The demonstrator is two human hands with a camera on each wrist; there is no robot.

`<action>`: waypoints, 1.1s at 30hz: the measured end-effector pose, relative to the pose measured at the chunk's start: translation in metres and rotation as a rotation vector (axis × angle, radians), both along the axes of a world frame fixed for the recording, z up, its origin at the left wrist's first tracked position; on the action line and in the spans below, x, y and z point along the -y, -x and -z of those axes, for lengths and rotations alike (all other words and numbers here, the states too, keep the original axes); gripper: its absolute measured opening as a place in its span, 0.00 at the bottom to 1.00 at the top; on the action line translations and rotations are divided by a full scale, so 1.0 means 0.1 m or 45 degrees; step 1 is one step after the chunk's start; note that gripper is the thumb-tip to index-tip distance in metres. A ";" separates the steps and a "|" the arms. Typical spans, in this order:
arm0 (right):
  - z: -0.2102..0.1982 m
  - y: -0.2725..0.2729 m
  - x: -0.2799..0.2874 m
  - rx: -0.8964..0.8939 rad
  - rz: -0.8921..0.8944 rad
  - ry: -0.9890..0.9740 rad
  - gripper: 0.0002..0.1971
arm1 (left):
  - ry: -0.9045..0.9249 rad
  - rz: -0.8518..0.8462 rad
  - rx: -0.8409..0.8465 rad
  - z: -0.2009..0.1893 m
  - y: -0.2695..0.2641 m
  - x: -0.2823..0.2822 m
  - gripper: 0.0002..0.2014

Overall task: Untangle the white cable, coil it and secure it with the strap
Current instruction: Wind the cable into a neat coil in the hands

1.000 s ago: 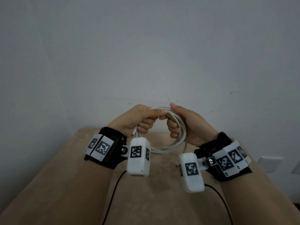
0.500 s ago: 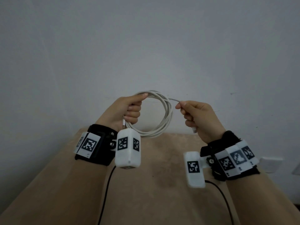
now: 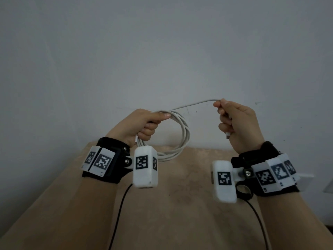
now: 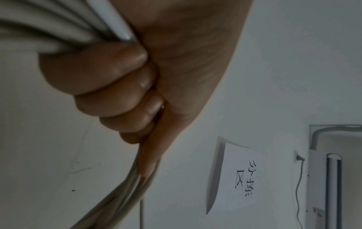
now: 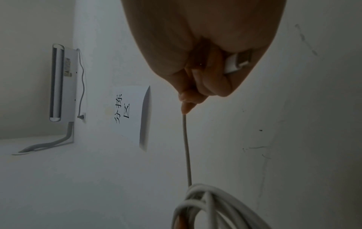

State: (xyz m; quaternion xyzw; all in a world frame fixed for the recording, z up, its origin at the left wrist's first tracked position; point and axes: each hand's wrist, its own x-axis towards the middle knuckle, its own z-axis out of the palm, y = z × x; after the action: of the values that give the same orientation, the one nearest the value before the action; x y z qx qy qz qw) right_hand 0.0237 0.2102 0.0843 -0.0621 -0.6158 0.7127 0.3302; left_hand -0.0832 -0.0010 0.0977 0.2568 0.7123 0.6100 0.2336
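Note:
The white cable (image 3: 185, 134) hangs in a round coil of several loops in front of the wall. My left hand (image 3: 144, 123) grips the top of the coil, fingers curled round the bundled strands (image 4: 58, 35), thumb on top. One plug end pokes out below that fist. A single free strand (image 3: 196, 103) runs from the coil up to my right hand (image 3: 234, 121), which pinches it between thumb and forefinger. The other plug (image 5: 237, 63) sits inside the right hand's curled fingers. In the right wrist view the strand (image 5: 187, 148) leads down to the coil (image 5: 215, 204). No strap is visible.
A tan table (image 3: 171, 204) lies below both hands, against a pale wall (image 3: 162, 51). Black leads (image 3: 119, 213) run from the wrist cameras down over the table. A paper sign (image 5: 131, 114) and a wall unit (image 5: 60, 83) hang on the wall.
Both hands have moved apart from a joined hold on the coil. The right hand drew a free strand out to the right and upward, while the left kept hold of the coil.

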 end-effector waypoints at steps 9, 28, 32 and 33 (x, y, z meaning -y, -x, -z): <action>-0.01 0.01 0.01 0.014 -0.075 -0.009 0.12 | -0.172 -0.111 0.020 0.00 0.03 0.03 0.16; 0.19 0.20 0.55 0.142 -0.418 0.222 0.14 | -0.999 -0.372 0.414 -0.03 0.10 0.03 0.21; 0.15 0.17 0.44 0.002 -0.319 0.300 0.13 | -0.773 -0.299 0.261 0.00 0.11 0.01 0.21; 0.13 0.16 0.41 -0.027 -0.298 0.305 0.12 | -0.727 -0.287 0.215 0.01 0.09 -0.01 0.21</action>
State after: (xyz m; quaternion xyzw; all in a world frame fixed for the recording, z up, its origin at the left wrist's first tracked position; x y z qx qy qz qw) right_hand 0.0074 0.1687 0.0708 -0.0215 -0.5261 0.8151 0.2417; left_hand -0.0925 0.0001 0.0969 0.1799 0.5142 0.8266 0.1415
